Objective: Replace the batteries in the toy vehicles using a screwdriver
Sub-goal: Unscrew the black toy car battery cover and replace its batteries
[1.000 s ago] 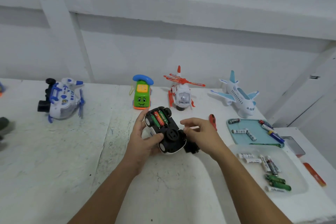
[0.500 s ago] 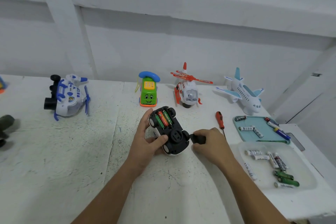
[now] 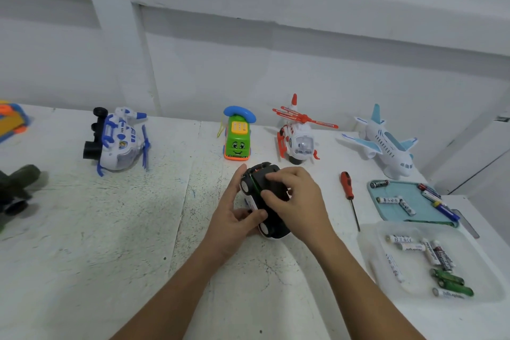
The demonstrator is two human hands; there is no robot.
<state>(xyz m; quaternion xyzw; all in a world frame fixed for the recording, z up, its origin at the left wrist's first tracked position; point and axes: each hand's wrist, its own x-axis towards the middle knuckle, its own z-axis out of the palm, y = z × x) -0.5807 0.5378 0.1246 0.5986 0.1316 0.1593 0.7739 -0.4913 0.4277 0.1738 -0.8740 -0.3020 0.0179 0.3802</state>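
Left hand [image 3: 234, 218] grips an upturned black-and-white toy car [image 3: 276, 226] by its side, near the middle of a white table [image 3: 110, 229], in the head view. Right hand [image 3: 296, 199] curls over the car's underside, holding a black battery cover [image 3: 266, 184] on the compartment. A red-handled screwdriver [image 3: 348, 190] lies just to the right, untouched. The step looks like seating the cover: keep the car steady and press it flush before screwing

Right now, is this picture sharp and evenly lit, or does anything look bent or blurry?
Head view: soft, even light, only faint shadows, no glare; the wide lens bows the wall beams; the left hand and right hand on the toy car look slightly soft.
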